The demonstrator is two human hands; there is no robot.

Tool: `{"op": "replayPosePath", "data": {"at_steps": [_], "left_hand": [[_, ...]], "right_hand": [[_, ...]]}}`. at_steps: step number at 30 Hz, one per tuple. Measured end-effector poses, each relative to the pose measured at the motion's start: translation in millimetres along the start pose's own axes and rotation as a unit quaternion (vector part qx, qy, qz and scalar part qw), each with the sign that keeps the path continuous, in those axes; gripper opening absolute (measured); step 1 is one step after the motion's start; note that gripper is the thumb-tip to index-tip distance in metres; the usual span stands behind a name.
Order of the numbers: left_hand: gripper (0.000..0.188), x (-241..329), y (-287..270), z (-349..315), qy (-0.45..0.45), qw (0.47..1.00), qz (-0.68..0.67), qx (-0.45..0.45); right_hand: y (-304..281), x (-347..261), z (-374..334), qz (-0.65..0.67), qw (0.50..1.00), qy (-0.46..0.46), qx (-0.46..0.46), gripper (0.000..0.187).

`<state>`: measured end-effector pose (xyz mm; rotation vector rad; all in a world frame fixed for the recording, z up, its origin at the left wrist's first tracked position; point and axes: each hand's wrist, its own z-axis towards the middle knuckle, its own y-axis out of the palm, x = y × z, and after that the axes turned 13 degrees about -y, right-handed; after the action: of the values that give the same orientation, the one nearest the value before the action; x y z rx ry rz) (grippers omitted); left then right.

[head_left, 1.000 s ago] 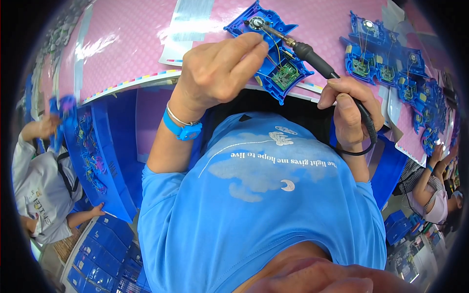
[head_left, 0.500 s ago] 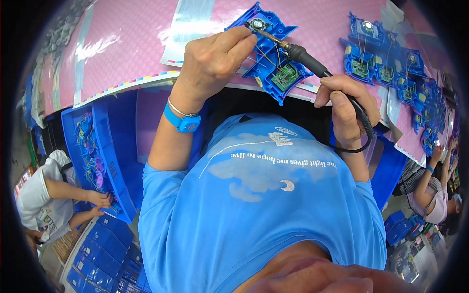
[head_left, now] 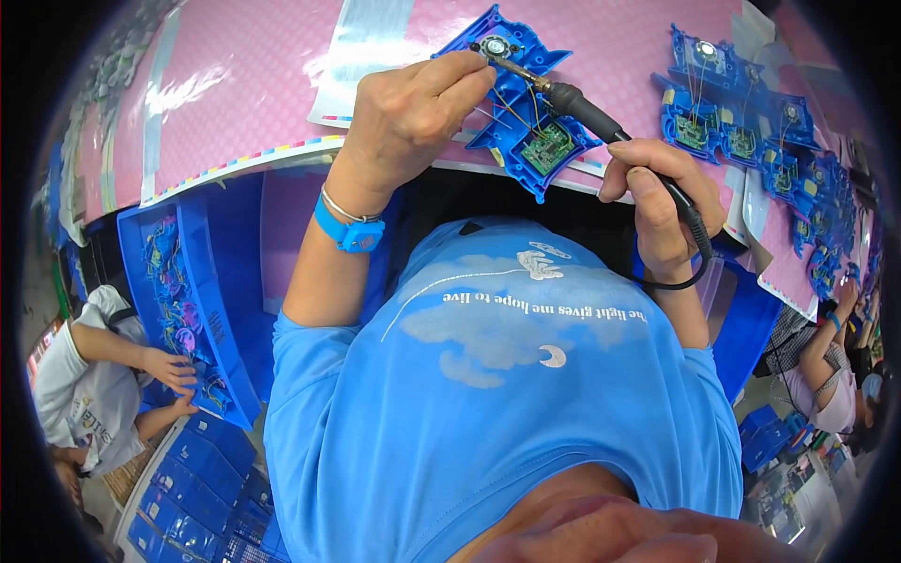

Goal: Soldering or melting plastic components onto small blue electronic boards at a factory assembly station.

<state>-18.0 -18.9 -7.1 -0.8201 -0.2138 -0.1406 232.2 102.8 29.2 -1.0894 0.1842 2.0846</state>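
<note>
An open blue plastic housing half lies at the front edge of the table. Inside it are a round speaker, a green circuit board and thin wires running between them. My right hand grips a black-handled soldering iron, whose metal tip reaches the rim of the speaker. Beside that tip, the fingers of my left hand are pinched together over the housing's left side. Whatever lies between those fingertips is hidden from view.
More blue housings with boards line the right of the pink-covered table. A blue bin of wired parts stands at left, where a co-worker's hands reach in. Another person sits at right.
My right hand has shifted slightly left, while the iron's tip stays at the speaker. At left, the co-worker's upper hand has moved up and left in the bin. My left hand barely moves.
</note>
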Motion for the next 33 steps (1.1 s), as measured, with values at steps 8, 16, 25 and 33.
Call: {"op": "replayPosePath", "data": {"at_steps": [8, 16, 25, 33], "left_hand": [[0.026, 1.1, -1.2, 2.9, -0.002, 1.000, 0.000, -0.008], [0.026, -0.4, -2.4, 4.1, -0.012, 0.999, -0.014, -0.029], [0.016, -1.3, -7.1, 3.5, -0.028, 0.998, -0.044, -0.032], [0.025, 6.6, -34.6, -16.0, -0.143, 0.974, -0.165, -0.056]], "right_hand": [[-9.6, -3.3, -5.4, 0.015, 1.000, 0.001, -0.014, 0.028], [-9.6, -3.4, -5.8, 0.014, 1.000, 0.003, -0.008, 0.028], [-6.9, -3.8, -7.3, 0.011, 1.000, 0.002, -0.005, 0.028], [-11.4, -0.9, -7.6, 0.020, 0.998, -0.014, 0.057, 0.023]]}}
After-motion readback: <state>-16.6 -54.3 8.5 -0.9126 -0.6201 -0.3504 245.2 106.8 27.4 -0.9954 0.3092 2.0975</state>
